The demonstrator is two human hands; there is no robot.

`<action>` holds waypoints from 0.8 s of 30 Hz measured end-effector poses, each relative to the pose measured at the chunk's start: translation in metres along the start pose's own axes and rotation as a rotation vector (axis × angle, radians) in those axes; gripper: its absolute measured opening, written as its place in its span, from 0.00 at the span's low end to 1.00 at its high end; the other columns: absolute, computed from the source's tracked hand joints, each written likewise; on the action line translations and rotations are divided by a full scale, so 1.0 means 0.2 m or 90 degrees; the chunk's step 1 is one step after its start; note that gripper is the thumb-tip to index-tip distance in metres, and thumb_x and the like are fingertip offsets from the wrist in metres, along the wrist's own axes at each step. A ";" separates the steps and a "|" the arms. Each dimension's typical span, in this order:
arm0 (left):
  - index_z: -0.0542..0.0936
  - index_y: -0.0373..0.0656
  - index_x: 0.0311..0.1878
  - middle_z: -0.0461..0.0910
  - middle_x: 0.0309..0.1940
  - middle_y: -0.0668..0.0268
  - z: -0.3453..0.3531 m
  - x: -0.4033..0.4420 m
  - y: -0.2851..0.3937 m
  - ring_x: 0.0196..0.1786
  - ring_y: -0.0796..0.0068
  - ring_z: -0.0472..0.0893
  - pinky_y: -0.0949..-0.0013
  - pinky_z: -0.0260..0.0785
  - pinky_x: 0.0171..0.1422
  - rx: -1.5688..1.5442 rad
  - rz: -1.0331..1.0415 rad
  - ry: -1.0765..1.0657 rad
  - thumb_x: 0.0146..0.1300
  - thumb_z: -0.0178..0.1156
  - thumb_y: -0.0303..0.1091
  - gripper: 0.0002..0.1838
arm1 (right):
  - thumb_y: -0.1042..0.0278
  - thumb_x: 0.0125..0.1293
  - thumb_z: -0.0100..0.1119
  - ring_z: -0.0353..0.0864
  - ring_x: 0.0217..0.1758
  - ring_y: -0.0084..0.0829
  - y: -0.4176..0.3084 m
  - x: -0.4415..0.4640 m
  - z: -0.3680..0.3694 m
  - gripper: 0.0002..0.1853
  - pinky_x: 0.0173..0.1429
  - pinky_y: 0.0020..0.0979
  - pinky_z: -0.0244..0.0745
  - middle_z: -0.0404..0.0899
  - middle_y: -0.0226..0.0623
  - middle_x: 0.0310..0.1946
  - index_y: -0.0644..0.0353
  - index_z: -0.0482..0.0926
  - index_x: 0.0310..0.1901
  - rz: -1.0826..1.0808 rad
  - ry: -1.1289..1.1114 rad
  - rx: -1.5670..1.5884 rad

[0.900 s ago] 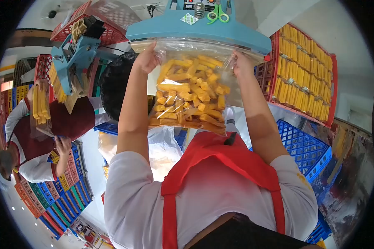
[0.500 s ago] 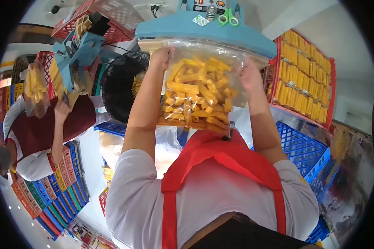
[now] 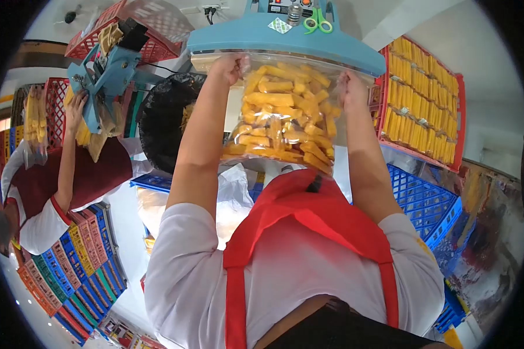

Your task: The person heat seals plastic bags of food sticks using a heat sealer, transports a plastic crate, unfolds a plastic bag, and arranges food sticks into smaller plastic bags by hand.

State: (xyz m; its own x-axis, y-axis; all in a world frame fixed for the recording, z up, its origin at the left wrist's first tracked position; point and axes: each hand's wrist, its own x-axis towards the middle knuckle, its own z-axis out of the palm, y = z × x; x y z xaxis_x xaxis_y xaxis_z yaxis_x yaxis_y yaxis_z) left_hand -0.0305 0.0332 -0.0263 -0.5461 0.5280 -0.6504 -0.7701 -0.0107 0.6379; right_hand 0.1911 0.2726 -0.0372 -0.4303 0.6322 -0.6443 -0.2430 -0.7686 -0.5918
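Observation:
Both my hands grip a large clear plastic bag (image 3: 285, 119) filled with yellow stick-shaped pieces. My left hand (image 3: 229, 68) is closed on the bag's upper left corner. At the upper right corner, my right hand (image 3: 353, 88) is closed on the plastic too. The bag's top edge lies along the front of a blue bar sealer (image 3: 285, 41); whether it sits between the jaws I cannot tell. On top of the sealer rest green-handled scissors (image 3: 318, 22) and a small green-and-white packet (image 3: 280, 25).
A red crate (image 3: 461, 122) of packed yellow sticks stands at the right, above a blue crate (image 3: 422, 200). Left of my arm is a bin lined with black plastic (image 3: 163, 122). A co-worker (image 3: 70, 174) works at another blue sealer (image 3: 102, 87). Stacked coloured crates (image 3: 75, 262) stand lower left.
The bag has swung slightly right and its lower end has lifted, with both my hands still holding it. The co-worker's hand has moved up to the other sealer.

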 end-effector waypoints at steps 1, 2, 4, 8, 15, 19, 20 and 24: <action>0.72 0.35 0.38 0.75 0.29 0.64 0.02 -0.03 -0.02 0.32 0.76 0.76 0.75 0.72 0.36 -0.044 0.029 0.038 0.59 0.48 0.27 0.07 | 0.74 0.57 0.51 0.70 0.21 0.23 0.01 0.02 -0.01 0.02 0.18 0.23 0.62 0.71 0.31 0.20 0.62 0.72 0.30 -0.032 0.006 -0.031; 0.72 0.35 0.38 0.75 0.29 0.64 0.03 -0.07 -0.02 0.32 0.76 0.76 0.75 0.72 0.36 -0.046 0.030 0.035 0.59 0.48 0.27 0.07 | 0.73 0.57 0.51 0.70 0.21 0.24 0.01 0.04 -0.02 0.03 0.19 0.23 0.62 0.72 0.32 0.21 0.63 0.72 0.31 -0.065 0.012 -0.059; 0.71 0.34 0.39 0.75 0.31 0.64 0.02 -0.12 -0.02 0.33 0.76 0.75 0.76 0.72 0.37 -0.065 0.046 -0.041 0.59 0.48 0.27 0.08 | 0.72 0.58 0.51 0.71 0.21 0.23 0.02 0.04 -0.04 0.04 0.18 0.23 0.62 0.73 0.32 0.22 0.62 0.73 0.31 -0.063 0.004 -0.057; 0.71 0.34 0.39 0.75 0.30 0.64 0.03 -0.12 -0.07 0.32 0.76 0.75 0.78 0.71 0.36 -0.014 0.068 0.017 0.60 0.47 0.27 0.07 | 0.63 0.59 0.50 0.61 0.12 0.16 -0.01 -0.12 0.01 0.08 0.11 0.18 0.48 0.69 0.24 0.17 0.58 0.73 0.29 -0.079 -0.006 -0.239; 0.71 0.35 0.38 0.72 0.29 0.67 0.07 -0.12 -0.03 0.29 0.77 0.72 0.76 0.68 0.32 0.150 0.035 0.080 0.62 0.45 0.28 0.07 | 0.62 0.59 0.51 0.57 0.11 0.16 0.00 -0.16 -0.01 0.09 0.12 0.19 0.46 0.65 0.23 0.14 0.57 0.74 0.25 -0.048 -0.012 -0.262; 0.71 0.36 0.39 0.72 0.31 0.67 0.06 -0.14 0.00 0.30 0.78 0.72 0.76 0.68 0.34 0.157 0.008 0.072 0.63 0.43 0.29 0.09 | 0.66 0.59 0.51 0.65 0.20 0.21 0.02 -0.08 -0.05 0.07 0.20 0.22 0.57 0.69 0.28 0.21 0.60 0.73 0.32 -0.032 -0.017 -0.176; 0.71 0.36 0.39 0.72 0.31 0.67 0.05 -0.14 0.00 0.30 0.78 0.72 0.76 0.68 0.34 0.159 0.003 0.074 0.63 0.43 0.29 0.09 | 0.70 0.59 0.52 0.73 0.29 0.26 0.02 -0.07 -0.08 0.07 0.28 0.25 0.69 0.74 0.34 0.29 0.63 0.71 0.38 0.001 -0.022 -0.177; 0.71 0.37 0.41 0.73 0.32 0.67 0.06 -0.15 -0.02 0.34 0.78 0.73 0.78 0.68 0.35 0.184 0.019 0.092 0.62 0.44 0.29 0.09 | 0.66 0.59 0.52 0.69 0.21 0.18 0.03 -0.14 -0.04 0.07 0.21 0.18 0.60 0.73 0.27 0.21 0.61 0.75 0.32 -0.063 -0.021 -0.157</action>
State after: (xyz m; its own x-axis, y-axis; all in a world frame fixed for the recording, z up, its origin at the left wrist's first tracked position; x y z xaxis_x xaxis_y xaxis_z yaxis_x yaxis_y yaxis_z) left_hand -0.0073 0.0283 -0.0032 -0.6242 0.4053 -0.6679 -0.6385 0.2279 0.7351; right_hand 0.2089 0.2516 -0.0260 -0.4438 0.6968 -0.5635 -0.0678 -0.6532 -0.7542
